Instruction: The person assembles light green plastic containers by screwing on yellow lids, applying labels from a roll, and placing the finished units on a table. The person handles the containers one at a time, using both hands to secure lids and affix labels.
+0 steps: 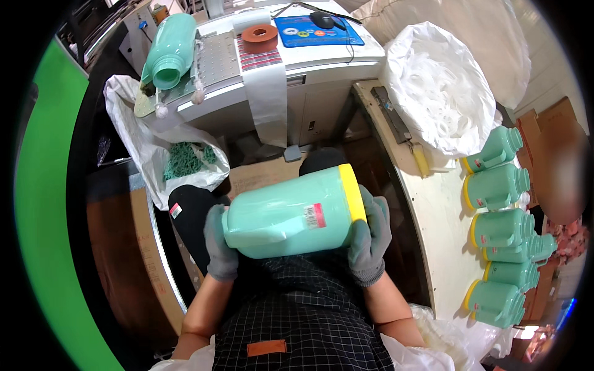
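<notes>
A mint-green plastic jug (281, 216) with a yellow base band lies sideways above my lap, a small red and white label on its side. My left hand (219, 244), in a grey glove, closes round its neck end. At the yellow base, my gloved right hand (370, 238) grips with the thumb in front and the fingers behind. The far side of the jug is hidden. Beyond it, a strip of backing paper with labels (260, 60) runs down over the front of the white machine (216, 102).
Another green jug body (170, 52) lies on the machine at left, above a white sack (133, 123) with green scraps (185, 161). A brown tape roll (260, 37) and blue mouse pad (315, 31) sit on top. Right, a bench (427, 216) bears several jugs (495, 185) and a sack of white rings (442, 86).
</notes>
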